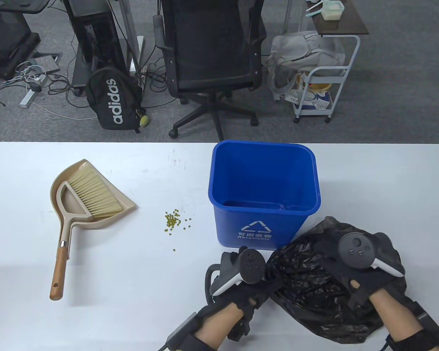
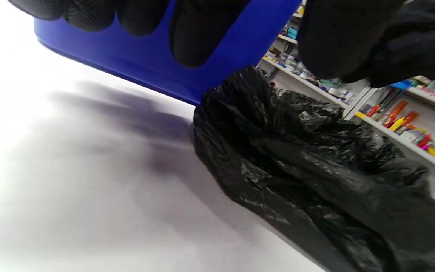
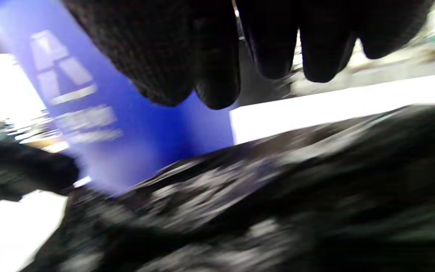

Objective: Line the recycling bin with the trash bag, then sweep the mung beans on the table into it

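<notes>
The job has hardly begun. The blue plastic recycling bin (image 1: pixel 263 193) stands upright on the white table (image 1: pixel 131 278), and I can see right down to its bare blue bottom. No bag is in it and no beans are in it.

The crumpled black plastic trash bag (image 1: pixel 314 289) lies in a heap on the table, just in front of the bin and touching its near right corner. It is not opened out yet.

Both gloved hands are at the bag. The left hand (image 1: pixel 241 274) is at the bag's left edge, and the right hand (image 1: pixel 366 263) sits on top of the heap. In the wrist views the fingers hang just above the plastic, but I cannot tell if either hand is really pinching it.

The small green mung beans (image 1: pixel 173 219) lie in a little pile on the table, left of the bin, with a few strays near them. Nobody has swept them.

Further left, the beige hand brush with a wooden handle (image 1: pixel 84 204) rests inside the beige plastic dustpan (image 1: pixel 126 204). There are no beans in the pan.

So the bag must go into the bin first, I think, and then comes the sweeping.
</notes>
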A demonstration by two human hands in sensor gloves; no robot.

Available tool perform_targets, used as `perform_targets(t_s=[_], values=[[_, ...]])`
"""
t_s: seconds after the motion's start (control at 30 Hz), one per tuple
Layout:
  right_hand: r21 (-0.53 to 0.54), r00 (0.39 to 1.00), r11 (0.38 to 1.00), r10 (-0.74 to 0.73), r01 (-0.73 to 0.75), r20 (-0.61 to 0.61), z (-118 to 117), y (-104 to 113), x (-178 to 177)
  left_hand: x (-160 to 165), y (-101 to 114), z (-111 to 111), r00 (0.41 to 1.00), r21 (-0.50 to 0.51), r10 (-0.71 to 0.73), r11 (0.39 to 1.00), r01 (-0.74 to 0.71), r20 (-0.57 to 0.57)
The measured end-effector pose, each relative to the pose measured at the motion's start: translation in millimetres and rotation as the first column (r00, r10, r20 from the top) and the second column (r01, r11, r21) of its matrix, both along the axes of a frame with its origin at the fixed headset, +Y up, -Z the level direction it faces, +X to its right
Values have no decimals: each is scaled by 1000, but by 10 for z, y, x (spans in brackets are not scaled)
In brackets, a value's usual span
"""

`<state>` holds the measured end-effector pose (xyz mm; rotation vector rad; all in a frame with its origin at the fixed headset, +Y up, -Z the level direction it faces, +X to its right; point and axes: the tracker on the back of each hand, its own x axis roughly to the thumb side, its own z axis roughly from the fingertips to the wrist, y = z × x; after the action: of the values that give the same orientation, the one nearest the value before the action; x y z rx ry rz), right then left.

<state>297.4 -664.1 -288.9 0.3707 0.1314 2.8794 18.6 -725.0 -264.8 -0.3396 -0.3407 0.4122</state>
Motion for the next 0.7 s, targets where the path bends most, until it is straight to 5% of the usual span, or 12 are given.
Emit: perform_targets(t_s=[0.13, 0.27, 0.43, 0.7], values=[[-12, 939, 996, 82, -83, 333, -88, 9, 688, 177, -68, -98, 997, -32, -73, 997, 72, -31], [-163, 842, 987, 81, 9, 533, -143, -177, 1196, 320, -171, -160, 990, -112, -134, 985, 128, -42], [-360, 788, 928, 153, 93, 596, -169, -474, 1432, 427, -304, -214, 979, -139, -192, 973, 182, -64], [-424, 761, 906, 272, 4, 589, -249, -736, 1367, 571, -340, -196, 950, -5, -297, 955, 298, -91]])
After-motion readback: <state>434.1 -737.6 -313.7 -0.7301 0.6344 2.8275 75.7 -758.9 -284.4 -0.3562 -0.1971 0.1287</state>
